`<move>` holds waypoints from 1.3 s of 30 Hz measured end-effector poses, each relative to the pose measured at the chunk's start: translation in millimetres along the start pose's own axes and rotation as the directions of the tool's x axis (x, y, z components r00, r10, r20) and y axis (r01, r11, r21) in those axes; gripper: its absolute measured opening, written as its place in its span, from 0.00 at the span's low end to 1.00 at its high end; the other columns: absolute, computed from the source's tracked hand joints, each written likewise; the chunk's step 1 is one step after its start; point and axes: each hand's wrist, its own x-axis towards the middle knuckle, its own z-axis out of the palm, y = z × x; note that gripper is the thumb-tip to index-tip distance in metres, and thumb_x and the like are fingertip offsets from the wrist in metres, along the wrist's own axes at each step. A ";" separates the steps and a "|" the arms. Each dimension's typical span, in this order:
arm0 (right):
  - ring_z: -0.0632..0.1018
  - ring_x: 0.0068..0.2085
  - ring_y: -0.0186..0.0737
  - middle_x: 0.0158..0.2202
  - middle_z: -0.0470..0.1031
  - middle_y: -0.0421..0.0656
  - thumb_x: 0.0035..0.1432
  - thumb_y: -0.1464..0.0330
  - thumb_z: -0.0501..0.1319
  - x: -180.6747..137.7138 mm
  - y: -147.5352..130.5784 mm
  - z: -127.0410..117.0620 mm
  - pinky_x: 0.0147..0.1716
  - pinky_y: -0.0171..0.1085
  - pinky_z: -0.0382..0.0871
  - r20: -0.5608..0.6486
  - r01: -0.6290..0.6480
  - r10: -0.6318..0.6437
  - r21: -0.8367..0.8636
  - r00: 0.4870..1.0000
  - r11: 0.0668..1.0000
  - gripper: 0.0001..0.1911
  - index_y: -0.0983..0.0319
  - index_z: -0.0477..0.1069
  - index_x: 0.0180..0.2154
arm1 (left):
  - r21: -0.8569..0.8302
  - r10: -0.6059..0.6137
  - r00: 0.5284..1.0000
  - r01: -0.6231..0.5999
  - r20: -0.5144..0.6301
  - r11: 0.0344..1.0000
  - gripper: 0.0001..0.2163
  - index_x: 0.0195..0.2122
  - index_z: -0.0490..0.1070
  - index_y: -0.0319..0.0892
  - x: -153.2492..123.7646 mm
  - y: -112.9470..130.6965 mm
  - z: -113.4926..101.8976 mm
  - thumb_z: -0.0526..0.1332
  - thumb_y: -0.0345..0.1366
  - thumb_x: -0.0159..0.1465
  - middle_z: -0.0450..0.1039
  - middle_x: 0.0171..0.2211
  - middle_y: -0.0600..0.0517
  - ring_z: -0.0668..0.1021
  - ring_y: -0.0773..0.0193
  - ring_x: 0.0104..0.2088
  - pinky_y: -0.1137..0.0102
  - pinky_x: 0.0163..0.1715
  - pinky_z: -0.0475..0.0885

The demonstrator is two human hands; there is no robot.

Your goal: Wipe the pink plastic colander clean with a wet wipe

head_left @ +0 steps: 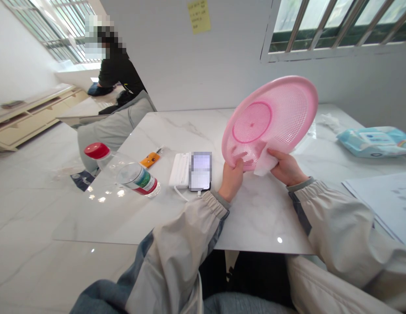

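A round pink plastic strainer basket (271, 120) is tilted up above the white marble table (255, 213), its underside toward me. My left hand (231, 179) grips its lower rim, fingers curled round the edge. My right hand (286, 168) presses a white wipe (264, 163) against the lower part of the basket, fingers closed on the wipe.
A clear water bottle (124, 170) with a red cap lies on its side at the table's left. Beside it are an orange tag (149, 159), a white power bank (179, 170) and a phone (200, 171). A wipes pack (374, 141) and papers (386, 200) lie right. Another person sits far left.
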 end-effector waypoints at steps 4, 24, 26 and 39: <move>0.86 0.57 0.49 0.44 0.88 0.43 0.59 0.74 0.71 -3.1 0.7 2.8 0.59 0.47 0.86 0.075 -0.037 0.038 -0.014 0.996 0.999 0.09 0.56 0.81 0.41 | 0.017 0.059 0.998 -0.059 0.018 0.998 0.15 0.57 0.82 0.46 2.0 -6.4 -1.3 0.67 0.44 0.73 0.78 0.66 0.44 0.81 0.42 0.66 0.49 0.63 0.82; 0.89 0.47 0.43 0.43 0.89 0.37 0.58 0.79 0.67 14.6 -3.5 -6.4 0.56 0.48 0.88 -0.214 0.237 -0.216 0.080 0.953 0.968 0.17 0.54 0.82 0.44 | -0.030 0.051 0.998 -0.052 -0.034 0.998 0.18 0.61 0.81 0.42 4.6 5.5 -4.5 0.65 0.46 0.76 0.81 0.64 0.40 0.84 0.45 0.63 0.49 0.67 0.77; 0.89 0.49 0.44 0.45 0.89 0.40 0.59 0.78 0.67 14.4 -3.7 -6.5 0.59 0.49 0.87 -0.189 0.219 -0.202 0.074 0.961 0.973 0.14 0.56 0.81 0.43 | -0.048 0.029 0.999 -0.031 -0.032 0.998 0.18 0.61 0.81 0.43 3.5 5.2 -3.6 0.65 0.44 0.76 0.80 0.65 0.40 0.84 0.46 0.63 0.50 0.67 0.77; 0.87 0.55 0.45 0.53 0.88 0.44 0.59 0.75 0.68 7.8 -0.4 -2.9 0.61 0.44 0.84 -0.070 0.153 -0.148 0.073 0.987 0.986 0.13 0.59 0.84 0.45 | -0.104 0.007 0.999 -0.002 0.047 0.995 0.16 0.61 0.81 0.48 0.7 4.1 -1.6 0.67 0.44 0.75 0.73 0.73 0.46 0.80 0.46 0.68 0.48 0.71 0.75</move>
